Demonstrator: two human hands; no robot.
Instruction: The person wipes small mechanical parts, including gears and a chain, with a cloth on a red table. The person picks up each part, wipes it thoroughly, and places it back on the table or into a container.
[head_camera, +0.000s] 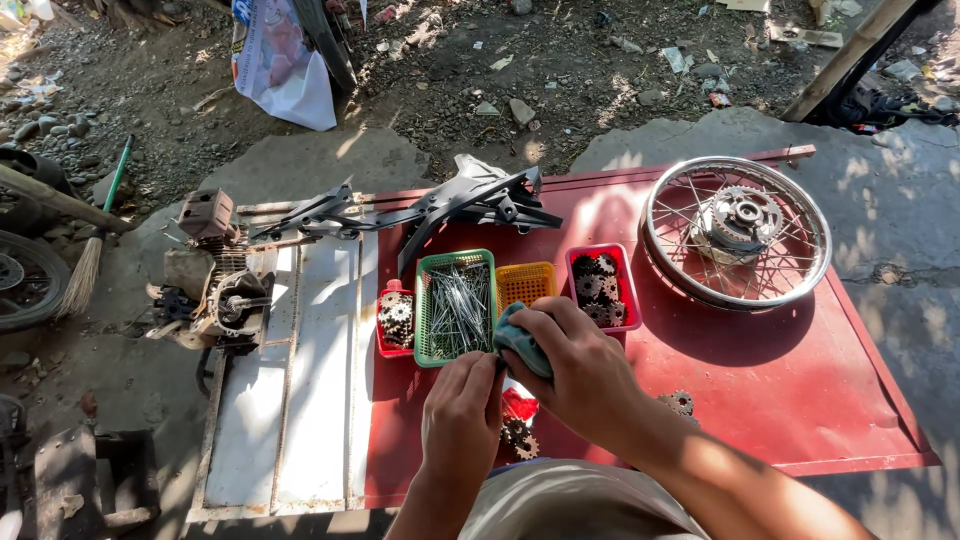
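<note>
Head view looks down on a red surface (760, 390). Right hand (580, 375) has its fingers wrapped around a blue-green cloth (520, 345), just in front of the green basket (455, 305) of spokes. Left hand (462, 420) touches it, fingers curled, their grip hidden. A spoked wheel (737, 232) lies well apart.

wheel (735, 232) right on panel (800, 400) | basket of spokes (456, 307) between two sprocket trays | engine (215, 290) left
</note>
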